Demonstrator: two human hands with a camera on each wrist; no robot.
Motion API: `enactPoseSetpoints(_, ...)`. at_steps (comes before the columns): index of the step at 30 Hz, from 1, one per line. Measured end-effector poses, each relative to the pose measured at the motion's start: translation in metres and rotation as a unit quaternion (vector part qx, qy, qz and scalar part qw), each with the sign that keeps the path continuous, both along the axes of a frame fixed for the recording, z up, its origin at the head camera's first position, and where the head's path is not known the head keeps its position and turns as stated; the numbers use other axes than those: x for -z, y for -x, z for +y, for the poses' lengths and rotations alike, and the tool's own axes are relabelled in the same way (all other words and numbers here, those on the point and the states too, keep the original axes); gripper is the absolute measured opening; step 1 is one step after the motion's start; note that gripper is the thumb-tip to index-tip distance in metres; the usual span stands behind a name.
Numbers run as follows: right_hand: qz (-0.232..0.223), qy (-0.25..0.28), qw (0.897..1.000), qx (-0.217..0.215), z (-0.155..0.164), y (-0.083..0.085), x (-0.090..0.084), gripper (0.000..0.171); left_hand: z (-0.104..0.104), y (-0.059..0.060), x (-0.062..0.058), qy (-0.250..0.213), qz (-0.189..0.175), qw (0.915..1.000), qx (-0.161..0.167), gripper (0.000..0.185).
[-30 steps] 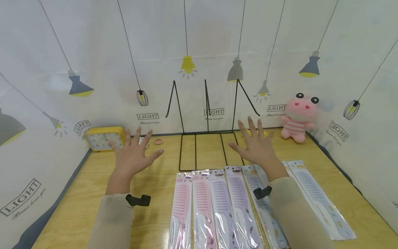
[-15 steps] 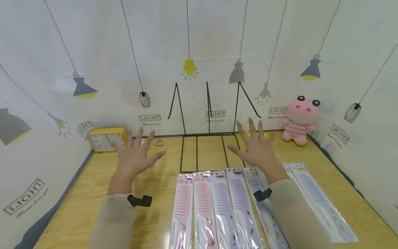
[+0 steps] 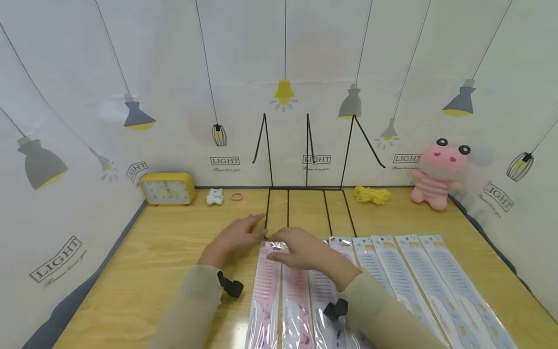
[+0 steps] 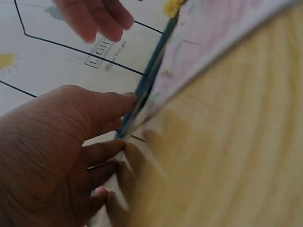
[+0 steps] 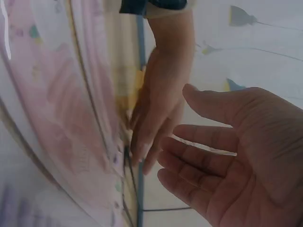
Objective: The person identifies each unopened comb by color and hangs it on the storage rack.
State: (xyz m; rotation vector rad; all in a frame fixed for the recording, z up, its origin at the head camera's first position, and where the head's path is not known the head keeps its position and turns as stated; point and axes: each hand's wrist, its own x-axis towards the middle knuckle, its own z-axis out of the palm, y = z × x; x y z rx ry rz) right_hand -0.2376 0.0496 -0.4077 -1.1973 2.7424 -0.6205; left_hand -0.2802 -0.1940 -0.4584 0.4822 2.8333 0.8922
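Packaged combs lie in a row along the table's near side: pink ones (image 3: pixel 263 286) at left, then purple ones (image 3: pixel 323 283), then pale blue ones (image 3: pixel 451 281) at right. My left hand (image 3: pixel 235 236) is low at the top end of the leftmost pink pack, fingers extended; whether it touches the pack cannot be told. Over the tops of the pink packs hovers my right hand (image 3: pixel 305 249), with fingers loosely bent. The right wrist view shows nothing in that hand's palm (image 5: pixel 246 165). Behind the packs stands a black wire rack (image 3: pixel 287 208) with upright prongs.
Along the back are a yellow clock (image 3: pixel 167 189), a small white bear figure (image 3: pixel 215 196), a pink ring (image 3: pixel 237 196), a yellow yarn bundle (image 3: pixel 372 195) and a pink plush toy (image 3: pixel 436 174). A lamp-patterned cloth (image 3: pixel 244 58) hangs behind the wooden table (image 3: pixel 131 281).
Both hands have come down from a raised, spread pose and moved inward to the pink packs. The head view has turned slightly left, uncovering the white figure, yarn and blue combs.
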Motion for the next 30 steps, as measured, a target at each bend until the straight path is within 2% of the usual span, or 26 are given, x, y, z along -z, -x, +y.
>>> enactPoseSetpoints(2, 0.006, -0.011, 1.0, 0.005, -0.014, -0.001, 0.015, 0.056, 0.004, 0.003, 0.012, -0.016, 0.004, 0.9998, 0.006, 0.063)
enactPoseSetpoints(4, 0.018, -0.024, 0.999, 0.028, -0.019, 0.002, 0.031, 0.06, 0.007, 0.007, 0.021, -0.018, 0.026, 0.9994, 0.015, 0.064)
enactPoseSetpoints(9, 0.032, -0.015, 0.997, 0.063, -0.015, 0.011, 0.059, 0.07, 0.009, 0.012, 0.03, 0.008, 0.071, 0.9971, 0.027, 0.065)
enactPoseSetpoints(11, 0.023, 0.002, 0.997, 0.07, -0.015, 0.014, 0.062, 0.077, 0.008, 0.012, 0.031, 0.021, 0.078, 0.9964, 0.028, 0.064)
enactPoseSetpoints(15, 0.008, -0.002, 0.995, 0.098, -0.021, 0.014, 0.064, 0.09, 0.002, 0.009, 0.03, 0.039, 0.079, 0.9956, 0.033, 0.061)
enactPoseSetpoints(18, 0.004, -0.007, 0.992, 0.123, -0.025, 0.013, 0.063, 0.091, 0.0, 0.007, 0.029, 0.043, 0.082, 0.9952, 0.032, 0.057)
enactPoseSetpoints(21, -0.007, 0.006, 0.991, 0.134, -0.029, 0.014, 0.064, 0.08, -0.002, 0.006, 0.028, 0.037, 0.08, 0.9958, 0.024, 0.054)
enactPoseSetpoints(26, -0.035, 0.061, 0.986, 0.149, -0.026, 0.018, 0.07, 0.039, -0.001, 0.007, 0.03, 0.015, 0.064, 0.9978, 0.009, 0.047)
enactPoseSetpoints(28, -0.058, 0.108, 0.98, 0.157, -0.023, 0.02, 0.068, 0.026, 0.001, 0.009, 0.03, 0.005, 0.06, 0.9982, 0.005, 0.045)
enactPoseSetpoints(30, -0.096, 0.174, 0.967, 0.158, -0.018, 0.021, 0.061, 0.019, 0.003, 0.011, 0.03, 0.0, 0.061, 0.9981, 0.005, 0.044)
